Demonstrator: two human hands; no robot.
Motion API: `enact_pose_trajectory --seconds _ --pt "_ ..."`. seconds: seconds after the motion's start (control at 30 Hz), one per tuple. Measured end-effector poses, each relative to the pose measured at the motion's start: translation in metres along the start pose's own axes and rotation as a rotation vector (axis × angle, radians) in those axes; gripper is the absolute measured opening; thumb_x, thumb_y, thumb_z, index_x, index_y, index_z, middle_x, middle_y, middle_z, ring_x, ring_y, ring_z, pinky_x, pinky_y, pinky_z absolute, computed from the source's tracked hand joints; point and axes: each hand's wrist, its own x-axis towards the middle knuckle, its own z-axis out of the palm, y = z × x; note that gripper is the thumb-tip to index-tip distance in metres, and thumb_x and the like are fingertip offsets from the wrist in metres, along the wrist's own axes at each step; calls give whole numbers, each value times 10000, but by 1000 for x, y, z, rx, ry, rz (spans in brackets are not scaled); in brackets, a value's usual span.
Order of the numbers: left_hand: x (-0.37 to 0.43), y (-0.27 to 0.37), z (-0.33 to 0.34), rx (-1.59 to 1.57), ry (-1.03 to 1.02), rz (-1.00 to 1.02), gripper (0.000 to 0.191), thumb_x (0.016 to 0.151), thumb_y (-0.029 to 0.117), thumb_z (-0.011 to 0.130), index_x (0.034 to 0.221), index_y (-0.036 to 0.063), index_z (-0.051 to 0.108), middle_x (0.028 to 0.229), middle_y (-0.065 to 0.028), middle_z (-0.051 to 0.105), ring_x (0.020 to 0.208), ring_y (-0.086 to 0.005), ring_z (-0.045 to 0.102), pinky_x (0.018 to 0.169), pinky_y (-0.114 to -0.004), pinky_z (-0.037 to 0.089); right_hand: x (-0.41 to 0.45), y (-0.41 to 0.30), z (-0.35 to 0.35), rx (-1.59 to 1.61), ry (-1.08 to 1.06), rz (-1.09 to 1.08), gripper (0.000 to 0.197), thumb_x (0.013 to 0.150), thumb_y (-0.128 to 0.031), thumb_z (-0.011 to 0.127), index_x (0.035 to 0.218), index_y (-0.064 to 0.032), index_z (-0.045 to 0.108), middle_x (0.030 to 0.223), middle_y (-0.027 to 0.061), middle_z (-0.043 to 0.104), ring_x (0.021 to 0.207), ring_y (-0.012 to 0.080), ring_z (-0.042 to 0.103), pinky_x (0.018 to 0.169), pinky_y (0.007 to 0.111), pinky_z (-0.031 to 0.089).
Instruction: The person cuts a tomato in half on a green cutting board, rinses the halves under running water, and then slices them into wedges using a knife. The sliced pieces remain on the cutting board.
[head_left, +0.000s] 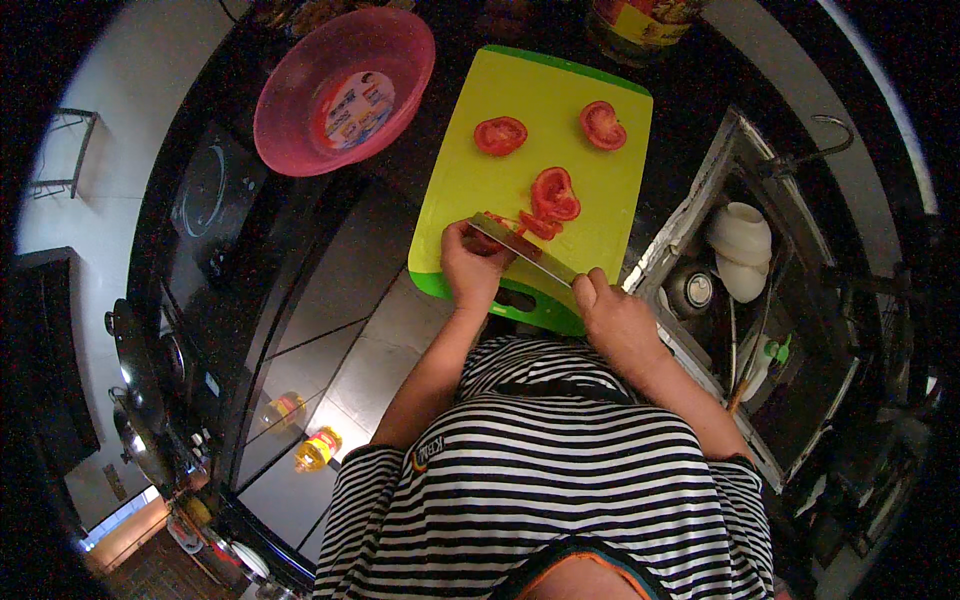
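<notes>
A yellow-green plastic cutting board (457, 180) with green ends lies on the dark counter. My left hand (472, 262) holds a piece of tomato (480, 241) near the board's lower left, partly hidden by fingers and blade. My right hand (619, 315) grips a kitchen knife (529, 251), whose blade slants across the tomato to my left fingertips. Just beyond the blade lie tomato slices (540, 225) and a cut tomato piece (555, 193). Farther up the board rest two tomato halves, one at left (500, 136) and one at right (603, 125), cut faces up.
A pink plastic basin (292, 135) stands left of the board. Beyond the board is a jar or bottle (637, 34). At right, a sink (817, 420) holds white bowls (741, 232) and a bottle with a green top (776, 351). An oil bottle (319, 448) stands on the floor.
</notes>
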Motion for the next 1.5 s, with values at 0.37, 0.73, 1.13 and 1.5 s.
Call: enact_pose_trajectory --seconds 0.37,0.73,1.13,1.5 --pt "9 -29 6 -18 51 71 477 661 80 755 1057 2 500 972 -127 620 895 -254 612 776 -341 477 34 -19 17 -181 169 -74 216 749 -100 542 940 -54 454 816 81 495 566 196 602 429 315 503" --pt "15 -30 2 186 -47 75 474 684 167 741 1068 -4 524 997 -171 621 923 -316 601 787 -382 467 31 -13 20 -213 191 -84 204 744 -111 541 924 -51 467 764 72 477 548 175 580 417 297 496" --pt "20 26 -13 493 -213 39 559 666 207 755 1130 24 504 1083 -182 549 991 -395 543 810 -425 469 39 -23 23 -14 146 -10 184 763 -86 526 916 -35 439 787 108 498 544 230 609 431 354 511" --pt "9 25 1 422 -80 226 517 583 153 791 1030 51 552 1040 -127 519 948 -329 552 792 -414 476 39 -9 15 276 -34 195 155 813 -53 460 945 -7 395 856 209 551 590 383 615 494 477 503"
